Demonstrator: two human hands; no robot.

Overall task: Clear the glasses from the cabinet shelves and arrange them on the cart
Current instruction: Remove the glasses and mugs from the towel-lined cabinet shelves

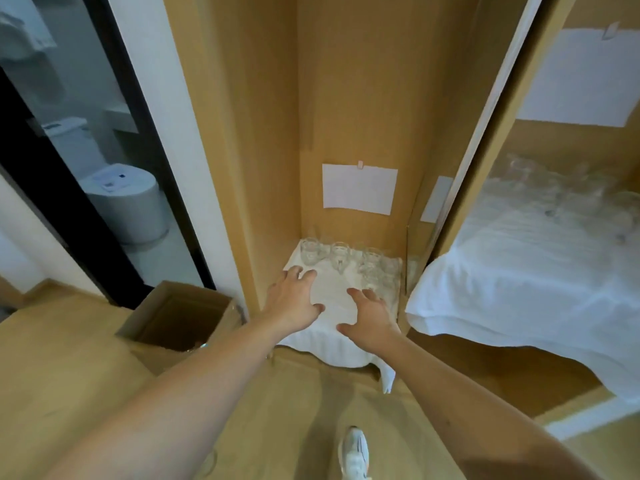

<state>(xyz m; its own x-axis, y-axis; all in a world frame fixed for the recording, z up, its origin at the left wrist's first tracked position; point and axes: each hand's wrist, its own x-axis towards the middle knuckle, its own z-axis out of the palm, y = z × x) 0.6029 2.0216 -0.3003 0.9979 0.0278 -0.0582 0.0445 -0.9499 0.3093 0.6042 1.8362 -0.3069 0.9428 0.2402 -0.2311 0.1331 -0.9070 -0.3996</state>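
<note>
We are reaching into the narrow tan wooden cabinet compartment (pixel 273 133), both arms stretched over the white cloth (pixel 332 296) that lines its low shelf. Our left hand (pixel 294 299) hangs with fingers spread and straight just short of the nearest glass, and our right hand (pixel 372 315) is likewise splayed wide, fingertips close to the glasses on the right; neither hand holds anything. The clear stemmed drinking glasses (pixel 341 259) stand in a small cluster at the back of this shelf, against the rear panel below a white sheet of paper (pixel 360 188) pinned there. We judge the task to be far from finished: this cluster is untouched on its shelf, and through the open section on the right more clear glasses (pixel 561 192) crowd a second shelf draped in white cloth. The cart does not show, so we cannot tell how many glasses already sit on it. An open brown cardboard box (pixel 180 317) rests on the floor to the left, with something glassy glinting at its lower edge.
</note>
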